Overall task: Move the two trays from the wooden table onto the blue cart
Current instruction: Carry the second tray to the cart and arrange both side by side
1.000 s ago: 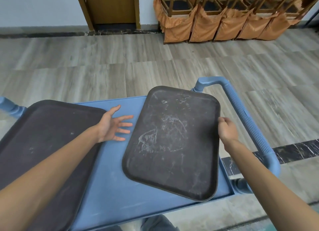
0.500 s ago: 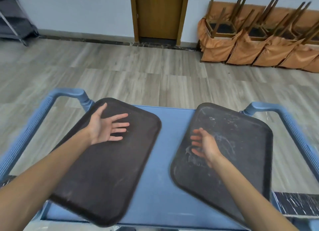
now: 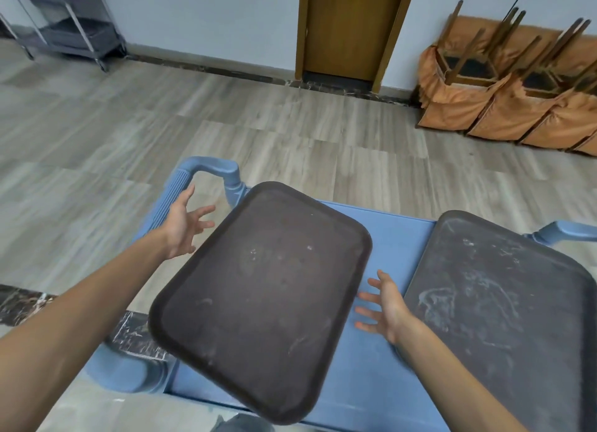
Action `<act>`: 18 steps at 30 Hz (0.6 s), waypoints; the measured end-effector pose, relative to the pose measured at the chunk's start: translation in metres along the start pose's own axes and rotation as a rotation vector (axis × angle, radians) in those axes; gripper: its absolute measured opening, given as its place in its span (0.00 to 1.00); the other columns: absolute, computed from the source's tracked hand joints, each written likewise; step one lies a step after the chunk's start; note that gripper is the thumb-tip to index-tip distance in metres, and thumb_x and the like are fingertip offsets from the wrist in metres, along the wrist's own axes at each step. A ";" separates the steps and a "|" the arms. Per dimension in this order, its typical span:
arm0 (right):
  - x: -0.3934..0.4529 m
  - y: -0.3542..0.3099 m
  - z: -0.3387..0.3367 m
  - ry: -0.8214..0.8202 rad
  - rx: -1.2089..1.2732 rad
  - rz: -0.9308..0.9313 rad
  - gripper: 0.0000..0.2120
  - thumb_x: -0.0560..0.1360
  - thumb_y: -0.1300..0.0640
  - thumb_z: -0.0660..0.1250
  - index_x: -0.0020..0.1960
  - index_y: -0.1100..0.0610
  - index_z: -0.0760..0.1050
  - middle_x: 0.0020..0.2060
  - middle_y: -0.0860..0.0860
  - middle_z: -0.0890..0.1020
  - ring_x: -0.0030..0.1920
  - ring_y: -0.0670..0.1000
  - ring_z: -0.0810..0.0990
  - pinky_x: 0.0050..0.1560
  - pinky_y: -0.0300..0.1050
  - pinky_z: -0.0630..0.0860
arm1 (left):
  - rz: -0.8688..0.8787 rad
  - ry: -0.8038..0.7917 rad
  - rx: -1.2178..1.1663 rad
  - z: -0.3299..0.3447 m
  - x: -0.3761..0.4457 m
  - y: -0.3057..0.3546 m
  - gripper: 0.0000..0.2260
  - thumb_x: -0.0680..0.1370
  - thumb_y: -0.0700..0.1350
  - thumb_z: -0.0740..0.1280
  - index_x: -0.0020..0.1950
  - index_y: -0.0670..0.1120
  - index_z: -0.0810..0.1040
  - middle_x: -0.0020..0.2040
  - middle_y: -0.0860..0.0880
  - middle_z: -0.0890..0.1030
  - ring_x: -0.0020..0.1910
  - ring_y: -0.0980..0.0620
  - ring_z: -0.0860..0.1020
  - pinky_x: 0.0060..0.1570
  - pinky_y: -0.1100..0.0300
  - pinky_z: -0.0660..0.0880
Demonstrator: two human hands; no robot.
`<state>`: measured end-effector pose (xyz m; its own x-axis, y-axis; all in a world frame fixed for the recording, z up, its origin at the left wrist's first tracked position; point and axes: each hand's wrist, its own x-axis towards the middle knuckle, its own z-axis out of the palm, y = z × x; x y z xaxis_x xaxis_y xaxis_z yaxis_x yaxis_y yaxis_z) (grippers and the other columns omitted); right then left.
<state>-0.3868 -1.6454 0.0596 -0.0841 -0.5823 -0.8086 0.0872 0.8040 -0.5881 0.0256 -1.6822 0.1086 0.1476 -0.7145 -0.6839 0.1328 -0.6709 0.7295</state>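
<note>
Both trays lie on the blue cart [image 3: 397, 238]. The brown tray [image 3: 265, 299] sits between the two hands, skewed, its near corner overhanging the cart edge. The left hand [image 3: 182, 226], fingers spread wide and empty, is beside the cart handle [image 3: 176, 192]. The right hand [image 3: 386, 305], also splayed and empty, lies between the brown tray and the scuffed grey tray [image 3: 504, 309]. Beyond the fingers are a wood-look floor [image 3: 161, 124], a door [image 3: 349, 28] and overturned chairs [image 3: 510, 86].

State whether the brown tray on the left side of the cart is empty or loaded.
Empty. The brown tray shows only its bare, scuffed surface, with nothing lying on it; both hands, left and right, are open beside it.
</note>
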 end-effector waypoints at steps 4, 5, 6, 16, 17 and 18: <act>-0.002 0.007 0.011 -0.016 0.051 0.040 0.24 0.82 0.36 0.52 0.69 0.48 0.72 0.58 0.56 0.79 0.55 0.60 0.81 0.51 0.63 0.80 | -0.059 -0.011 0.051 -0.012 0.008 -0.005 0.43 0.72 0.78 0.43 0.79 0.55 0.64 0.77 0.40 0.68 0.79 0.39 0.59 0.72 0.26 0.45; -0.003 0.008 0.012 -0.021 0.069 0.045 0.24 0.82 0.36 0.52 0.69 0.48 0.72 0.59 0.56 0.80 0.55 0.61 0.82 0.51 0.63 0.80 | -0.065 -0.019 0.071 -0.014 0.010 -0.005 0.43 0.71 0.78 0.43 0.79 0.56 0.64 0.75 0.41 0.70 0.77 0.39 0.63 0.72 0.25 0.48; -0.003 0.009 0.012 -0.024 0.089 0.048 0.25 0.81 0.35 0.52 0.68 0.48 0.73 0.60 0.57 0.80 0.55 0.61 0.82 0.52 0.64 0.80 | -0.068 -0.028 0.092 -0.016 0.011 -0.005 0.43 0.71 0.79 0.43 0.78 0.56 0.65 0.73 0.41 0.72 0.74 0.39 0.66 0.72 0.25 0.50; 0.000 -0.001 -0.008 0.002 0.173 0.091 0.31 0.77 0.30 0.52 0.63 0.49 0.79 0.59 0.57 0.82 0.56 0.62 0.81 0.51 0.67 0.79 | -0.085 -0.128 0.080 -0.017 0.014 -0.011 0.46 0.65 0.82 0.46 0.65 0.54 0.81 0.62 0.43 0.77 0.57 0.42 0.74 0.64 0.28 0.63; 0.001 -0.004 -0.012 0.004 0.165 0.089 0.31 0.77 0.30 0.52 0.63 0.49 0.79 0.59 0.57 0.82 0.56 0.62 0.82 0.50 0.67 0.79 | -0.086 -0.142 0.063 -0.015 0.013 -0.013 0.46 0.64 0.82 0.47 0.64 0.54 0.82 0.61 0.42 0.77 0.55 0.42 0.74 0.62 0.29 0.65; 0.002 -0.008 -0.017 0.006 0.157 0.088 0.31 0.77 0.30 0.52 0.63 0.49 0.79 0.59 0.57 0.82 0.55 0.62 0.82 0.49 0.67 0.79 | -0.085 -0.156 0.049 -0.013 0.012 -0.015 0.46 0.64 0.83 0.48 0.64 0.54 0.82 0.59 0.42 0.77 0.54 0.42 0.75 0.59 0.30 0.67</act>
<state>-0.4041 -1.6504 0.0630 -0.0752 -0.5097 -0.8570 0.2487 0.8227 -0.5111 0.0382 -1.6778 0.0898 -0.0160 -0.6747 -0.7379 0.0901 -0.7360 0.6709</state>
